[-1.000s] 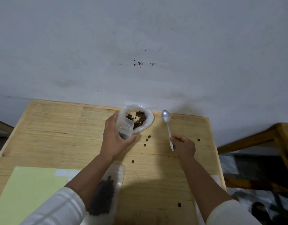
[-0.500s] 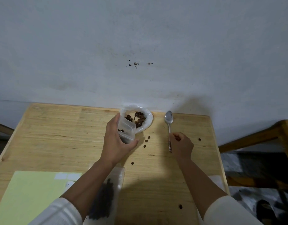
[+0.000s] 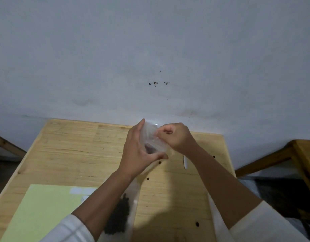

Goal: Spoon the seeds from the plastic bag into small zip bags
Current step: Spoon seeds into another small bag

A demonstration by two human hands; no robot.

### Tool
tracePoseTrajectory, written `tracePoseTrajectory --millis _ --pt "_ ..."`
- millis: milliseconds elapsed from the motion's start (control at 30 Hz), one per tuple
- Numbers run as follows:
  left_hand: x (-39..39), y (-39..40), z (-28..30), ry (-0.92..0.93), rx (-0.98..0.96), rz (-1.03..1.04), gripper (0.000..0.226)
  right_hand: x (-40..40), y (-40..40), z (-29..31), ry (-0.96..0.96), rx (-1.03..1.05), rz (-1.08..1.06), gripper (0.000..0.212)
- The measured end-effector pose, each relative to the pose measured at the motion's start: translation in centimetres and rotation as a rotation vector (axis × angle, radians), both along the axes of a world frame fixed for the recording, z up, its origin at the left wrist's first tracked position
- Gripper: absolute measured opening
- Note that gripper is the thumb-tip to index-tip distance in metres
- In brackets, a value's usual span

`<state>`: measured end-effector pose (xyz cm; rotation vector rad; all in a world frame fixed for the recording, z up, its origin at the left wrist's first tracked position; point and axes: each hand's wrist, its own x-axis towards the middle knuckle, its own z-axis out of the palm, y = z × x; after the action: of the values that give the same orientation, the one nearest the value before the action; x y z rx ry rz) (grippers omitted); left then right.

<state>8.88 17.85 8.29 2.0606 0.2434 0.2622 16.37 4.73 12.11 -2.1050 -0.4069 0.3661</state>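
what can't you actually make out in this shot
Head view only:
- The small zip bag: whether its seal is closed, hidden by the right hand and left hand.
- The spoon: only its handle end shows past the right forearm.
- The filled bag: partly under the left forearm.
- Wall specks: too small.

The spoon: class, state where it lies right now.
In the head view, the spoon lies on the table, right of centre, mostly hidden under the right forearm; only its pale handle end shows.

Both hands (image 3: pixel 156 145) pinch small zip bag (image 3: pixel 151 137); spoon (image 3: pixel 185 162) beside.
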Motion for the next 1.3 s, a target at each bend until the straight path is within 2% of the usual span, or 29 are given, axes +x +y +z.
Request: tracePoseTrajectory --millis 67,167,233,300,367,433,500,600,700,833,933,1067,1300 --pt "-0.3 0.8 0.7 -0.048 -0.041 0.036 0.099 0.2 0.2 1.4 -0.021 -0.054 0.038 0.014" --pt "-0.8 1.7 1.5 -0.166 -0.100 0.087 0.050 0.1 0.5 2.9 0.019 -0.038 0.067 0.010" --pt "-1.1 2.0 2.2 -0.209 -0.166 0.156 0.027 -0.2 0.4 3.5 0.043 0.041 0.052 0.010" --pt "-1.3 2.2 2.7 -0.226 -0.276 0.228 0.016 -0.9 0.0 3.8 0.137 0.216 0.008 0.010" --pt "-1.6 2.4 3.0 -0.217 -0.386 0.286 0.014 -1.9 -0.4 3.6 0.211 0.395 -0.044 0.012" --pt "-2.1 2.7 3.2 -0.202 -0.461 0.303 0.012 -2.8 -0.5 3.0 0.180 0.457 -0.118 0.018" --pt "-2.7 2.9 3.6 -0.200 -0.477 0.275 0.017 -3.6 -0.3 2.8 0.107 0.443 -0.188 0.019" --pt "-3.3 3.7 4.0 -0.195 -0.400 0.165 0.026 -4.3 0.2 3.1 -0.005 0.416 -0.194 0.018" --pt "-3.5 5.1 4.4 -0.175 -0.298 0.014 0.017 -4.7 0.4 3.5 -0.075 0.376 -0.144 0.011" --pt "-3.6 6.4 4.9 -0.164 -0.324 -0.036 0.014 -5.1 0.5 3.8 -0.053 0.327 -0.086 0.013" --pt "-3.9 6.7 5.2 -0.150 -0.347 -0.033 0.016 -5.5 1.2 4.1 -0.077 0.311 -0.118 0.014" --pt "-4.3 7.1 5.1 -0.159 -0.399 0.001 0.016 -6.2 2.1 4.2 -0.072 0.363 -0.140 0.012" --pt "-4.8 7.6 4.8 -0.107 -0.330 -0.053 0.008 -7.8 3.7 3.2 0.029 0.351 -0.118 0.007"
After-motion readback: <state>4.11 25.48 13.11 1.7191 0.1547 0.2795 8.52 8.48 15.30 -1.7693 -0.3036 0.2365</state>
